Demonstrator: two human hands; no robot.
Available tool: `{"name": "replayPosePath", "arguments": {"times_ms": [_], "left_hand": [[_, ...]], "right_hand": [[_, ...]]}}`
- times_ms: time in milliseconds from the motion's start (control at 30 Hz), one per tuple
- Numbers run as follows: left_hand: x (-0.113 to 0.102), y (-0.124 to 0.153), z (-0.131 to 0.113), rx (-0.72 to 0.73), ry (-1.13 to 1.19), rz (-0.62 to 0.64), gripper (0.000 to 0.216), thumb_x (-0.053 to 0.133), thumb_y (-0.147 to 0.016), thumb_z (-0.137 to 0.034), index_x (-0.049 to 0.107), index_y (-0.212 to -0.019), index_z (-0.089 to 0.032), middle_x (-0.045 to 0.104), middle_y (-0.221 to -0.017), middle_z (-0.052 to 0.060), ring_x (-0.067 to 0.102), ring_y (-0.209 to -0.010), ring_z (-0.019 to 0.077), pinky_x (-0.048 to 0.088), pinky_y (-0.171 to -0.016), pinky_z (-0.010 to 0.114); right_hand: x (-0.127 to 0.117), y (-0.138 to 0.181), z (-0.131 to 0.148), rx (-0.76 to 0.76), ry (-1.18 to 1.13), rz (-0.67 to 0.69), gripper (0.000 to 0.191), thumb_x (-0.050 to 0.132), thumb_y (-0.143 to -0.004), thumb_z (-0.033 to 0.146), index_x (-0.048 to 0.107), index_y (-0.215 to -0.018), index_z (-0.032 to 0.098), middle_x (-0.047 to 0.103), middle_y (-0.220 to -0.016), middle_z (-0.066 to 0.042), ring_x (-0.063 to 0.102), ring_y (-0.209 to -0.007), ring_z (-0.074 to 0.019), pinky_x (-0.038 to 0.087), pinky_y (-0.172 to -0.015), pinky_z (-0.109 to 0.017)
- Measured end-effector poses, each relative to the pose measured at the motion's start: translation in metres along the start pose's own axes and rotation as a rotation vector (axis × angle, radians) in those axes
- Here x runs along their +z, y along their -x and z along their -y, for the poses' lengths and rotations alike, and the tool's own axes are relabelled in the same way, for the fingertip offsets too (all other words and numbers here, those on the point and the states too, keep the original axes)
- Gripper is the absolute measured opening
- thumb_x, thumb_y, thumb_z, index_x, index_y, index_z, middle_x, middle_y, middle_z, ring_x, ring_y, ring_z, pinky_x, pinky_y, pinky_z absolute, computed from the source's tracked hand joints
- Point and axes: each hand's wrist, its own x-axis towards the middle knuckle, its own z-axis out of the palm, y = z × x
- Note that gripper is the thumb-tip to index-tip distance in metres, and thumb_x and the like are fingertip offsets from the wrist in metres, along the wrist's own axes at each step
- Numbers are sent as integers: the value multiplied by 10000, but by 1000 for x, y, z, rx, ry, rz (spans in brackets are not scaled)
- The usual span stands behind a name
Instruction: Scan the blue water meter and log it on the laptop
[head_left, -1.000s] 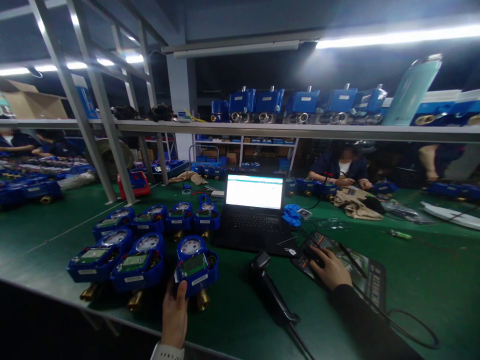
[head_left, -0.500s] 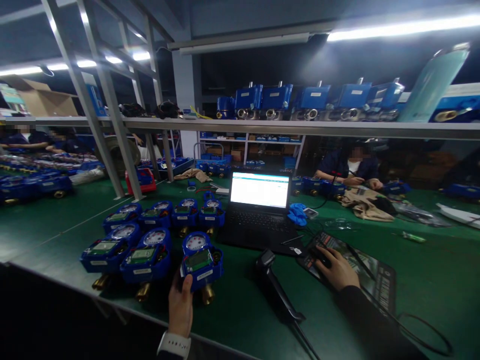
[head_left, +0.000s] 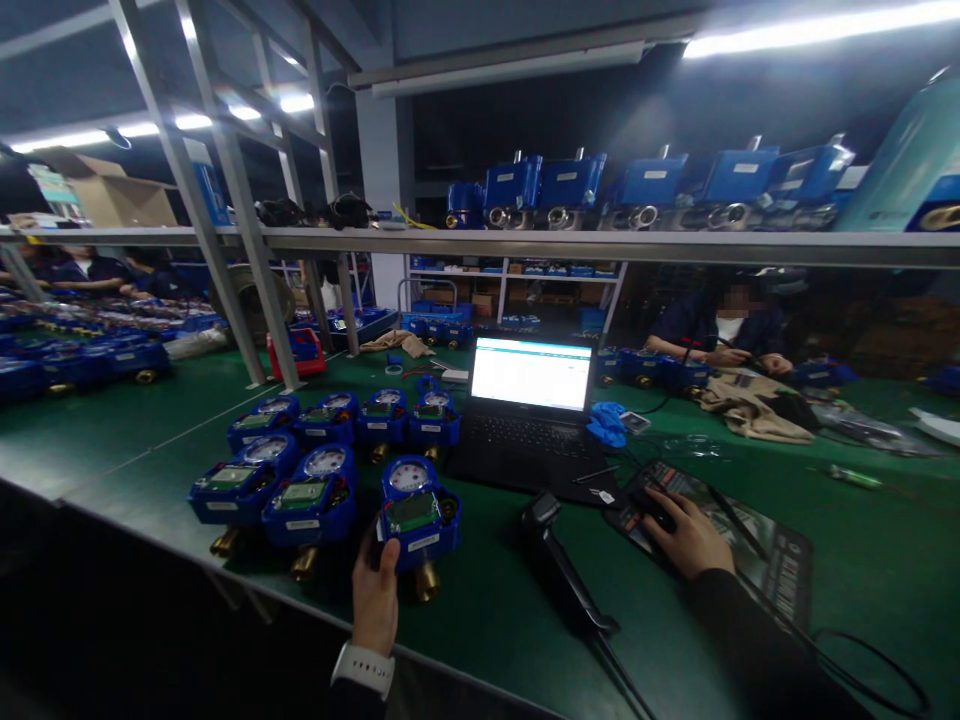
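Unmoved, left hand fingers clamp one of seven meters; right hand fingers cover mouse.

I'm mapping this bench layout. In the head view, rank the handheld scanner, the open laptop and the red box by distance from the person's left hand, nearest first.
From the left hand, which touches a blue water meter:
1. Handheld scanner, lying just to its right on the green mat.
2. Open laptop, farther back and right of the hand.
3. Red box, far back on the left, by the rack legs.
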Motion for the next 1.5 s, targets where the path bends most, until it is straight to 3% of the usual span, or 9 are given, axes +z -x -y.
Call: {"name": "replayPosePath", "arguments": {"times_ms": [200, 600, 867, 1500], "left_hand": [[1, 0, -3, -6, 0, -17, 715, 725, -645, -585, 554, -1204, -174, 595, -1205, 147, 522, -1171, 315, 379, -1046, 442], [9, 6, -14, -75, 77, -38, 765, 805, -543, -465, 533, -1200, -183, 600, -1157, 106, 498, -1169, 337, 300, -1088, 510], [11, 8, -19, -78, 101, -32, 775, 811, -530, -433, 528, -1208, -187, 569, -1229, 107, 456, -1212, 346, 245, -1115, 517], [13, 9, -20, -83, 69, -45, 730, 805, -534, -438, 545, -1173, -199, 587, -1192, 100, 466, -1212, 351, 268, -1106, 523]], "right_hand": [[-6, 0, 5, 0, 12, 16, 450, 499, -824, 407, 623, -1222, 237, 589, -1217, -105, 601, -1055, -265, 527, -856, -379], [-6, 1, 6, 1, -18, -9, 420, 513, -825, 372, 634, -1204, 240, 592, -1208, -112, 599, -1058, -273, 521, -870, -401], [-3, 1, 5, -13, -24, -32, 417, 509, -830, 379, 633, -1203, 240, 589, -1205, -111, 592, -1066, -272, 523, -855, -391], [-4, 1, 5, -9, -12, -22, 413, 520, -829, 362, 637, -1204, 235, 589, -1208, -118, 595, -1061, -275, 510, -883, -395]]}}
